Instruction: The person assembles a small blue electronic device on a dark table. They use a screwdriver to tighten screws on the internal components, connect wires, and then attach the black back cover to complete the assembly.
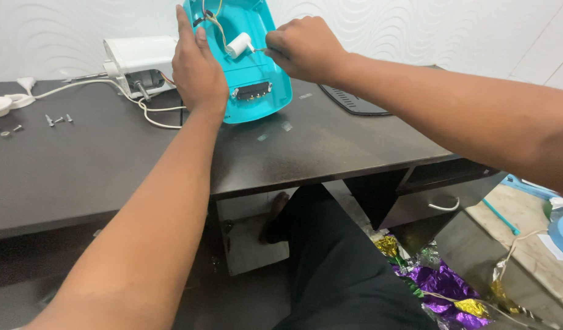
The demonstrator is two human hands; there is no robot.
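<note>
A turquoise plastic appliance cover (257, 79) stands tilted on the dark desk (98, 165), its inner side facing me. My left hand (198, 70) holds its left edge, fingers up along the rim. A small white cylindrical part (239, 44) with thin wires sits inside the cover. My right hand (303, 46) is closed on a thin metal tool whose tip touches the white cylinder. A dark connector strip (252, 91) sits lower inside the cover.
A white appliance body (138, 61) with a motor and a white cord lies behind my left hand. Several loose screws (56, 119) lie at the desk's left. A dark vented panel (355, 101) rests to the right. Crumpled foil (443, 281) and a drawer are below the desk.
</note>
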